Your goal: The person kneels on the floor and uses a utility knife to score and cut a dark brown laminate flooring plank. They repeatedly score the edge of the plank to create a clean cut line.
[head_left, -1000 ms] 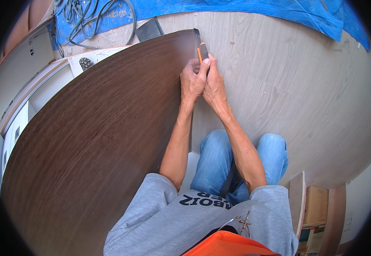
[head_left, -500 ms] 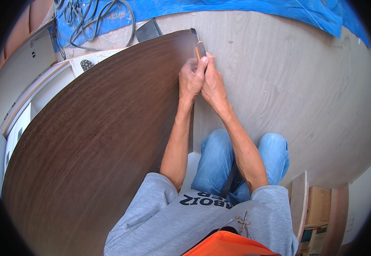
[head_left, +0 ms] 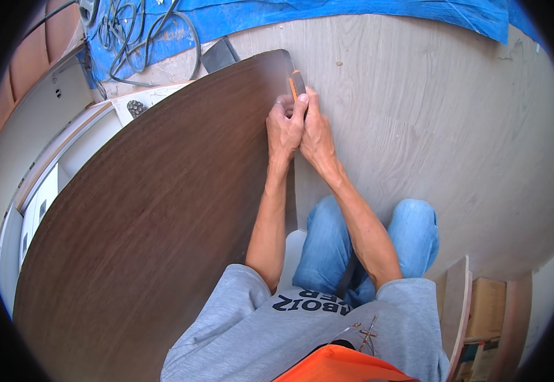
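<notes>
Both my hands close round a utility knife point(head_left: 298, 83) with an orange and dark handle. My left hand point(head_left: 284, 130) lays its thumb along the handle, while my right hand point(head_left: 317, 130) wraps it from the other side, pressed against the left. The knife points away from me at the far corner of a large dark brown wood-grain panel point(head_left: 162, 191), along its right edge. Its blade is thin and blurred here, so I cannot tell whether it touches the panel. My left wrist lies over the panel's right edge.
Pale wood-grain flooring point(head_left: 417, 140) spreads to the right. Blue sheeting point(head_left: 353, 7) borders the far side, with a coiled dark cable point(head_left: 124, 44) on it at far left. A dark grey block point(head_left: 220, 56) lies behind the panel. Cardboard boxes point(head_left: 486, 309) stand at lower right.
The knife and both hands have come slightly nearer to me in the picture, and the blade shows less than before. The whole view has shifted a little. The grip is the same.
</notes>
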`<move>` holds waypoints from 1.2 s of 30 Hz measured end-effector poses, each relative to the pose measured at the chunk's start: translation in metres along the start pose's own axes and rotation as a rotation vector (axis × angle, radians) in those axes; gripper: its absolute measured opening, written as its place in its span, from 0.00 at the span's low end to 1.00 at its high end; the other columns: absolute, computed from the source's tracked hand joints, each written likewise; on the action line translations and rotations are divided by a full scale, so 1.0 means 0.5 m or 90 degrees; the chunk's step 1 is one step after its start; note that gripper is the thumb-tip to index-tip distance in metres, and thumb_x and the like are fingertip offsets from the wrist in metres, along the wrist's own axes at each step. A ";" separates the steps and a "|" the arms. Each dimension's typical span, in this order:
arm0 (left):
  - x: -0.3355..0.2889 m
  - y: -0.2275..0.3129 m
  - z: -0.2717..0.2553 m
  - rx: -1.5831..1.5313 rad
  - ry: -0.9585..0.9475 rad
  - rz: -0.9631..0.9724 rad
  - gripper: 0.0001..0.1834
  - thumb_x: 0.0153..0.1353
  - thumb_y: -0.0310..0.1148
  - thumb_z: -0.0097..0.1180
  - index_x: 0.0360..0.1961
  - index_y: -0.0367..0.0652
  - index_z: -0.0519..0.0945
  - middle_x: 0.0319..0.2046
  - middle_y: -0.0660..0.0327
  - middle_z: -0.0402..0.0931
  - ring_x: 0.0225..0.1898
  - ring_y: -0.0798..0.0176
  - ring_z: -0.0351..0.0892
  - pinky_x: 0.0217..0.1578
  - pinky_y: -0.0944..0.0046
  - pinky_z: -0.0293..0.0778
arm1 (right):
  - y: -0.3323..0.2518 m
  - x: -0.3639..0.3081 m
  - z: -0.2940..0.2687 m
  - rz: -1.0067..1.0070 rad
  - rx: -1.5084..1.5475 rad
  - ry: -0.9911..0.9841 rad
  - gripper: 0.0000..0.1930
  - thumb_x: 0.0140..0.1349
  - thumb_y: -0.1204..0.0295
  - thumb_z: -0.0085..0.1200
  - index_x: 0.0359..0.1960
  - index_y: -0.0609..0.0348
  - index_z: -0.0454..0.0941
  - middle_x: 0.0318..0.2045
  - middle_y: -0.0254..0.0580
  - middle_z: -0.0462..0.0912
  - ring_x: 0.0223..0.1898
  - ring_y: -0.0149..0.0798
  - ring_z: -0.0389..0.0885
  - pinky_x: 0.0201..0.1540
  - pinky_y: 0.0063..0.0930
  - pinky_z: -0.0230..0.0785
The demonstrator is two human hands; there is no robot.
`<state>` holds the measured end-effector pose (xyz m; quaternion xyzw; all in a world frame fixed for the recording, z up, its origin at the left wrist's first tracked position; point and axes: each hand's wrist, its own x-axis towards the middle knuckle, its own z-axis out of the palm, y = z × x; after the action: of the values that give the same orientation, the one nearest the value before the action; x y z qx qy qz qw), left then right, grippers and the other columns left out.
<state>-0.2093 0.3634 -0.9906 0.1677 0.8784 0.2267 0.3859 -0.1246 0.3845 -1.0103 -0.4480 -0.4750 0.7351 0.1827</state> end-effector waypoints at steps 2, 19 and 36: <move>0.001 0.002 0.000 0.001 0.000 -0.002 0.26 0.65 0.48 0.59 0.42 0.27 0.79 0.33 0.47 0.83 0.36 0.59 0.84 0.40 0.60 0.79 | -0.001 0.002 0.000 -0.005 -0.003 -0.003 0.26 0.72 0.68 0.47 0.67 0.58 0.51 0.41 0.60 0.84 0.42 0.59 0.86 0.44 0.45 0.79; 0.002 0.001 0.003 -0.020 -0.002 0.000 0.27 0.65 0.47 0.59 0.43 0.26 0.78 0.34 0.46 0.83 0.36 0.59 0.84 0.40 0.60 0.79 | 0.007 0.005 0.002 0.035 -0.037 -0.018 0.27 0.72 0.69 0.45 0.69 0.57 0.51 0.41 0.58 0.84 0.42 0.56 0.86 0.44 0.44 0.79; 0.005 0.007 0.002 -0.076 -0.018 -0.014 0.22 0.66 0.49 0.56 0.38 0.37 0.77 0.25 0.72 0.67 0.27 0.77 0.61 0.27 0.72 0.59 | -0.002 0.016 -0.012 0.031 -0.037 -0.023 0.25 0.71 0.69 0.45 0.67 0.58 0.53 0.38 0.64 0.83 0.41 0.65 0.83 0.40 0.49 0.75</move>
<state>-0.2095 0.3679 -0.9908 0.1381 0.8597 0.2719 0.4098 -0.1242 0.3937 -1.0142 -0.4514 -0.4882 0.7331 0.1433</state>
